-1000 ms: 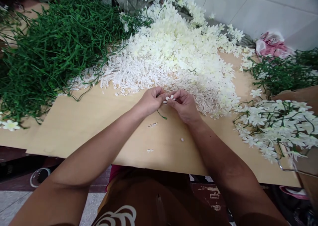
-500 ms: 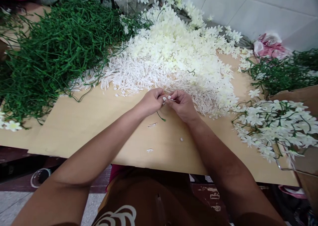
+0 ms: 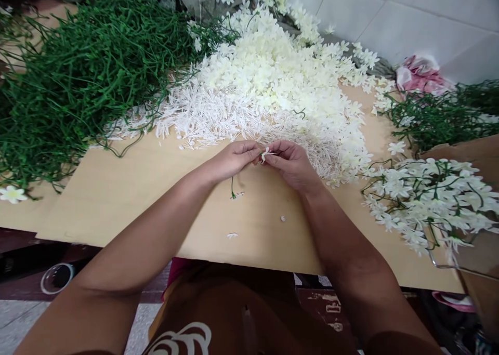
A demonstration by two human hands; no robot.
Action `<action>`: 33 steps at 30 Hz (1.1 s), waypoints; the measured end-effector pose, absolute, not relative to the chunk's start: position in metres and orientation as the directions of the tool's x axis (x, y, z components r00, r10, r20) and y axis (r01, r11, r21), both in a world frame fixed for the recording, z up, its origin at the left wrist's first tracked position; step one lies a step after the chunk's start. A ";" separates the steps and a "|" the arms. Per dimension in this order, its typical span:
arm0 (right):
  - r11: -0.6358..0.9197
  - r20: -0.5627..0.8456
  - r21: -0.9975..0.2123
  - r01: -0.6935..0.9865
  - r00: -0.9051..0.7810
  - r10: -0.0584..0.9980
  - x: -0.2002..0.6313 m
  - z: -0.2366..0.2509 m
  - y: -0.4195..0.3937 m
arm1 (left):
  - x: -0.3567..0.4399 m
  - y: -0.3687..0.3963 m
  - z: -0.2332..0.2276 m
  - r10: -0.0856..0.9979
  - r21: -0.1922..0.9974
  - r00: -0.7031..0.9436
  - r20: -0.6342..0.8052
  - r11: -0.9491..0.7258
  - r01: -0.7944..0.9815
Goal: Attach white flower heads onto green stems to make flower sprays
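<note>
1. Head view: left hand & right hand meet mid-counter, fingers of both pinched on a small white flower.
2. Thin green stem hangs under left hand, tip near counter.
3. White flower pile just behind hands; green stem heap far left.
4. Finished flower sprigs at right.

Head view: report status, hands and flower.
Left hand pinching green stem. Right hand pinching white flower against it. White stamen pile just beyond; nothing in the way.
</note>
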State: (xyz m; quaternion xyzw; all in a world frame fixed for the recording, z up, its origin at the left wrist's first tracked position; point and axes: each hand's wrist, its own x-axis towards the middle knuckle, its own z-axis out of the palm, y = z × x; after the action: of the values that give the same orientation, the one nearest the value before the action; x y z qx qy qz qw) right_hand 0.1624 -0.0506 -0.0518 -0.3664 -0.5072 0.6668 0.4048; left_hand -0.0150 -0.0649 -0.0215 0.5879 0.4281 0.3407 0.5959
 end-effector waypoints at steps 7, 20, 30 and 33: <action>-0.312 -0.233 -0.943 -0.115 -0.441 0.867 0.161 -0.034 -0.050 | -0.020 -0.062 -0.025 0.886 0.971 0.463 0.030 -0.135 0.195; -0.240 -0.213 -0.969 -0.052 -0.311 0.926 0.154 -0.042 -0.054 | -0.017 -0.063 -0.034 0.891 0.894 0.454 0.027 -0.225 0.388; -0.213 -0.187 -0.976 -0.040 -0.348 0.919 0.155 -0.040 -0.053 | -0.017 -0.063 -0.029 0.892 0.883 0.446 -0.074 -0.148 0.444; -0.203 -0.180 -0.979 -0.033 -0.339 0.923 0.155 -0.041 -0.054 | -0.015 -0.063 -0.029 0.893 0.859 0.443 -0.075 -0.168 0.483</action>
State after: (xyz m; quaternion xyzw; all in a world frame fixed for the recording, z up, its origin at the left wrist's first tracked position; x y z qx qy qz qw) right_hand 0.1554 -0.0540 -0.0405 -0.4374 -0.5089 0.6406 0.3734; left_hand -0.0153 -0.0632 -0.0293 0.7275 0.4729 0.2337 0.4388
